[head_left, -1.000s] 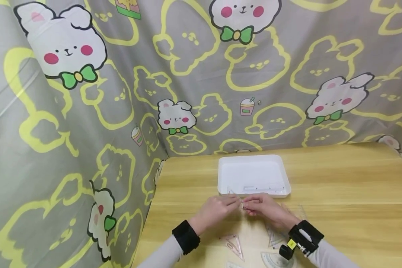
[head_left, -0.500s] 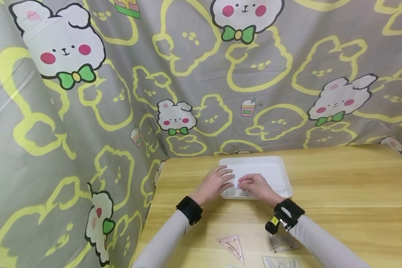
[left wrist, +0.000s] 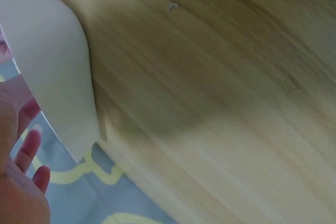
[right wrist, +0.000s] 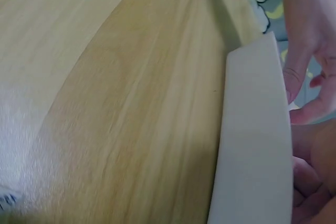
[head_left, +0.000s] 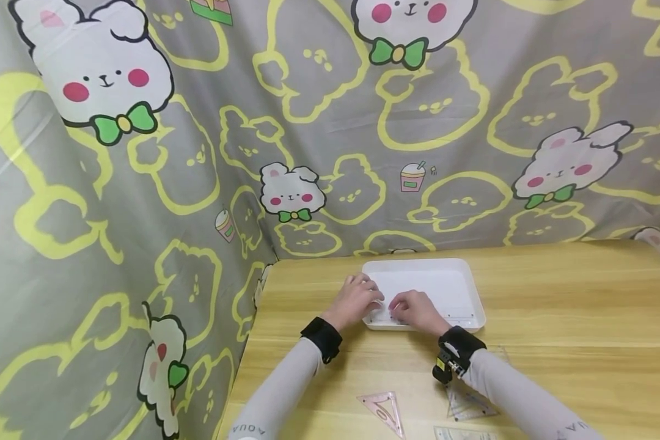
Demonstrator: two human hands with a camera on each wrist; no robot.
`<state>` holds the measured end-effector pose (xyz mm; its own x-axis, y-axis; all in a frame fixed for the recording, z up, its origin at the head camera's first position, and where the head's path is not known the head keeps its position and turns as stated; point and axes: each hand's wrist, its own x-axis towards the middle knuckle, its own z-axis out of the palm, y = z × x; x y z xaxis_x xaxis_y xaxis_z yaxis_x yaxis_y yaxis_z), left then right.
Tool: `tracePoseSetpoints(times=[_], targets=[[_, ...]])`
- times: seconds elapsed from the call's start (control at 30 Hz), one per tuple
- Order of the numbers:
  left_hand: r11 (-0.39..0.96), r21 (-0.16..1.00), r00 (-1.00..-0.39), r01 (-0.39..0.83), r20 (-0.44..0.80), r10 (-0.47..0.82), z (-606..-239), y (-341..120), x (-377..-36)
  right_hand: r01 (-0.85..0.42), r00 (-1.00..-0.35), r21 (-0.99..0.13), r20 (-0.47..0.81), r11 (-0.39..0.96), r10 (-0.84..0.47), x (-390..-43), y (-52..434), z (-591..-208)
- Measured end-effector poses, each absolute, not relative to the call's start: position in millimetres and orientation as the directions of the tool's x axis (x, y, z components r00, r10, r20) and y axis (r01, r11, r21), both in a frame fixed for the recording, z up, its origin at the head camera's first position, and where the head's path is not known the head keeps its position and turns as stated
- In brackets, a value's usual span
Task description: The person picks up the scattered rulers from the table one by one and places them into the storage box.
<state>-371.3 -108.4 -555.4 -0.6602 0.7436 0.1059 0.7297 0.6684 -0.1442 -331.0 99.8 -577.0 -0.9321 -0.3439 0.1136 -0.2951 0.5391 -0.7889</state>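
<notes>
1. I see my left hand (head_left: 357, 297) and right hand (head_left: 412, 308) over the white tray (head_left: 462, 293), at the surface's far-left edge.
2. Both hands' fingers curl together inside the tray; I cannot tell what they pinch.

Tray (head_left: 462, 287) lies on table (head_left: 555, 305); set squares (head_left: 384, 410) lie nearer the person.

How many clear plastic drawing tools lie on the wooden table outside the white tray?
3. A pink set square lies between the forearms, a clear set square beside the right sleeve, and a clear piece is cut by the bottom edge. The arms may hide others.
</notes>
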Motion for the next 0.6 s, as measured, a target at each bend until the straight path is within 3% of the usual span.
tracePoseSetpoints(times=[0.33, 0.6], targets=[[0.657, -0.114, -0.657, 0.745, 0.041, 0.753, -562.1, -99.9, -366.8, -0.318, -0.938, -0.677, 0.124, 0.664, -0.324, -328.4, 92.9, -581.9], [0.658, -0.094, -0.659, 0.747, 0.028, 0.752, -568.7, -97.1, -366.7, -0.350, -0.930, -0.649, 0.156, 0.675, -0.333, -327.8, 94.0, -584.1]])
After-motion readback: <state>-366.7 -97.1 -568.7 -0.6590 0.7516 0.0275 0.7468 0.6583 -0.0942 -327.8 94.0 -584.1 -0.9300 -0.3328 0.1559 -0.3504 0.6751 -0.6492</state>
